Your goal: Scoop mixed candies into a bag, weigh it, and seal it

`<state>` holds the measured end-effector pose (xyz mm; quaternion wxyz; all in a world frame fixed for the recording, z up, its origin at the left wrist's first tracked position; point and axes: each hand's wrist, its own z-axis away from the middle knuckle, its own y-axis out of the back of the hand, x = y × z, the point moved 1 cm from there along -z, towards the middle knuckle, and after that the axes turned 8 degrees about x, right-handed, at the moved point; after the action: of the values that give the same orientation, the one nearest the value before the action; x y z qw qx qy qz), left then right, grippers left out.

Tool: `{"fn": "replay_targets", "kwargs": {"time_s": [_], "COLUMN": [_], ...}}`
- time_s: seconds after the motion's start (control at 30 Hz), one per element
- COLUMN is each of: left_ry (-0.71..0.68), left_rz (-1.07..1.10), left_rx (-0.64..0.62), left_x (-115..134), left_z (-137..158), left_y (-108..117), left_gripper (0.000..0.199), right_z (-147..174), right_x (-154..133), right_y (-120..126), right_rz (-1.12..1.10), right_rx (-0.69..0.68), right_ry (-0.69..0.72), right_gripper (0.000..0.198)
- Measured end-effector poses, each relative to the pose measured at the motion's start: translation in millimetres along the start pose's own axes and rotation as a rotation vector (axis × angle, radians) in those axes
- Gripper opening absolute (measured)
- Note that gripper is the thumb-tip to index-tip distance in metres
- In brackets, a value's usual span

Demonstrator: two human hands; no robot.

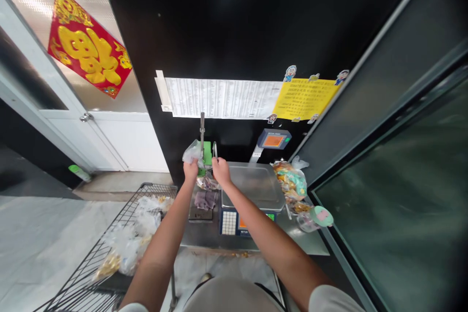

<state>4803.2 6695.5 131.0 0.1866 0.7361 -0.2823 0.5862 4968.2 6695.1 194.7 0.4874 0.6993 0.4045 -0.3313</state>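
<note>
Overhead, both arms reach forward over a steel counter (204, 239). Left hand (190, 171) is fisted around the neck of a clear plastic bag (192, 152), lifted up beside the green bag sealer (206, 152) with its upright metal post. Right hand (221, 170) sits just right of the sealer, fingers curled at a thin metal part; can't tell if it really grips it. Weighing scale (256, 187) with bare steel pan is just right of the hands, keypad in front. Bagged snacks (291, 183) piled at the counter's right end. Wire cart (120, 234) with more filled bags stands lower left. Printed lists (223, 98) taped on the black wall.
</note>
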Motion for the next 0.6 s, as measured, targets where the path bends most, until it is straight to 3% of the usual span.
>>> {"fn": "replay_targets", "kwargs": {"time_s": [0.1, 0.17, 0.23, 0.3, 0.37, 0.47, 0.6], "left_ry": [0.000, 0.003, 0.009, 0.010, 0.001, -0.008, 0.005], "left_rz": [-0.027, -0.035, -0.030, -0.019, -0.015, -0.035, -0.065], "left_rx": [0.003, 0.002, 0.001, -0.008, -0.017, -0.007, -0.009], "left_x": [0, 0, -2, -4, -7, -12, -17], "left_z": [-2, -3, -3, -2, -1, -1, -2], "left_y": [-2, -2, -3, -3, -3, -2, 0], "left_gripper": [0.035, 0.032, 0.029, 0.026, 0.027, 0.031, 0.035], "right_z": [17, 53, 103, 150, 180, 191, 187], "right_x": [10, 32, 67, 109, 142, 160, 155], "right_y": [3, 0, -9, -20, -29, -37, -39], "right_rz": [0.018, 0.061, 0.129, 0.228, 0.293, 0.328, 0.317], "right_rx": [0.013, -0.025, -0.153, -0.286, -0.349, -0.397, -0.401], "right_ry": [0.020, 0.048, 0.063, -0.009, -0.061, -0.026, -0.018], "right_gripper": [0.041, 0.040, 0.035, 0.034, 0.035, 0.039, 0.044]}}
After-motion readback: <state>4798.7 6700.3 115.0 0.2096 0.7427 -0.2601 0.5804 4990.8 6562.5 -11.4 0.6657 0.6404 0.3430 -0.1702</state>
